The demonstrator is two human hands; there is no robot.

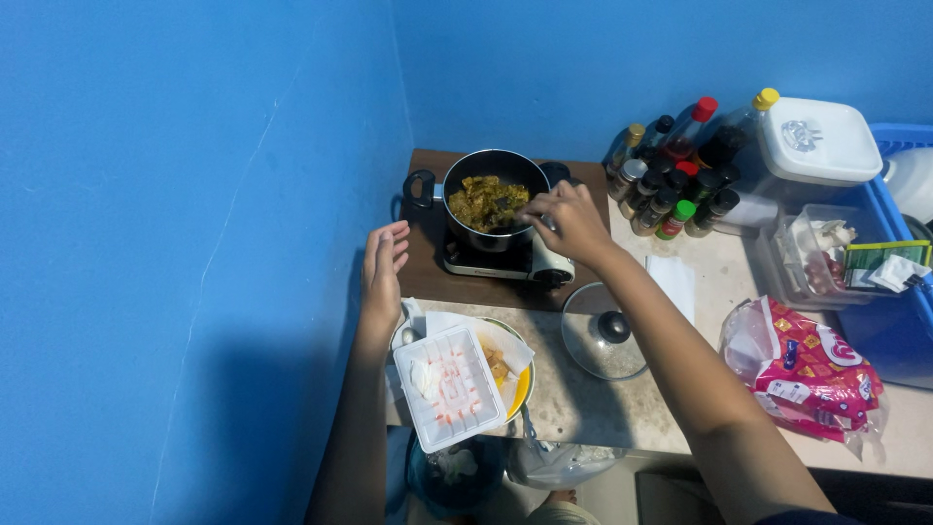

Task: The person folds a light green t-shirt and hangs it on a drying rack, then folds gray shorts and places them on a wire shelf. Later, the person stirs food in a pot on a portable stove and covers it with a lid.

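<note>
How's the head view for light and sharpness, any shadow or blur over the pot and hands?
Head view: dim, blue-tinted light; the left wall falls into deep shadow low down. The pot is readable, its food a soft yellow-green mass. The right hand is slightly blurred; the left hand is sharper. Mild glare on the glass lid.

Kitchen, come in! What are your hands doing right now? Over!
Right hand at the pot rim, stirring food. Left hand open, hovering beside the stove. Glass lid off, on the counter.
</note>
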